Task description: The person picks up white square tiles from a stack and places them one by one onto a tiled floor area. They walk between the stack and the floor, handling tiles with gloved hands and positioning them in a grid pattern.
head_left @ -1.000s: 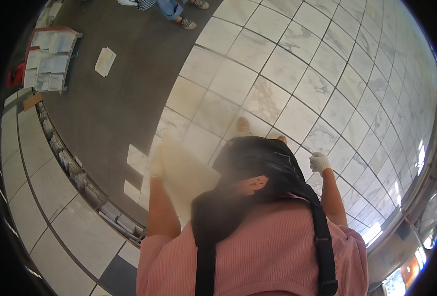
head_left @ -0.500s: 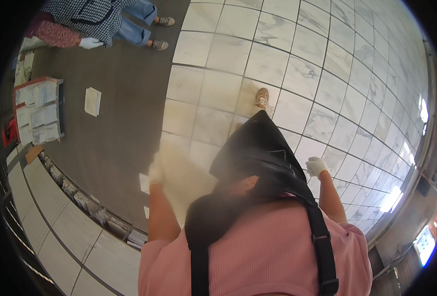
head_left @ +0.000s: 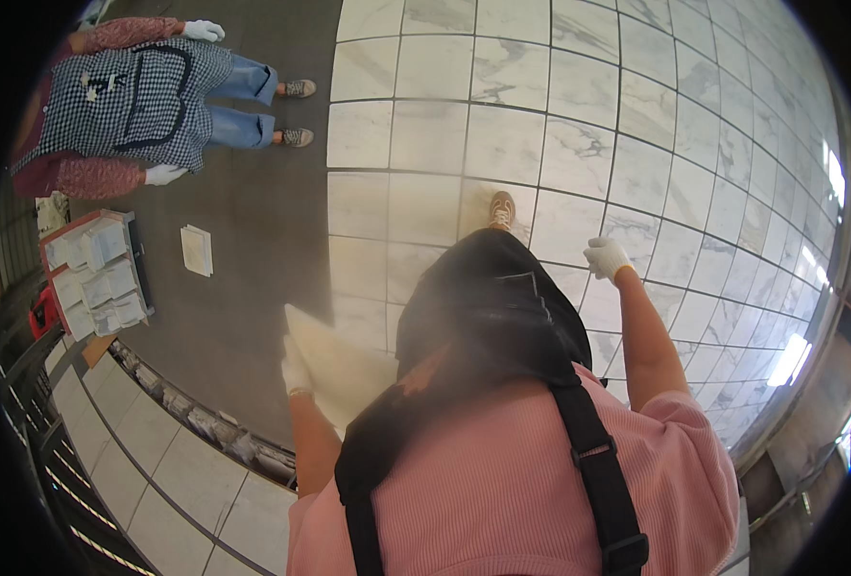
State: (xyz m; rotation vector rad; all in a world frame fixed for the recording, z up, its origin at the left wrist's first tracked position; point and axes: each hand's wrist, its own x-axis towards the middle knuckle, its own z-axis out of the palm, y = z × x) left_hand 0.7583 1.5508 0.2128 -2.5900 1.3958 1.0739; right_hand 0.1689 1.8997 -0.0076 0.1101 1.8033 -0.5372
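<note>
My left hand wears a white glove and hangs at my left side. Its fingers are closed on the edge of a thin, pale cream tile, carried beside my leg and partly covered by my black apron. My right hand, also in a white glove, swings out to the right over the marble-look floor. Those fingers are curled in, and nothing shows in them.
A person in a checked apron and white gloves stands at the far left on grey floor. Closer lie a small stack of pale tiles and a red-edged rack of tiles. Marble-look tiles cover the floor ahead and right.
The rack and tile stack have shifted lower in view, and more of the other person shows. My right hand has swung forward. The tile in my left hand shows more sharply.
</note>
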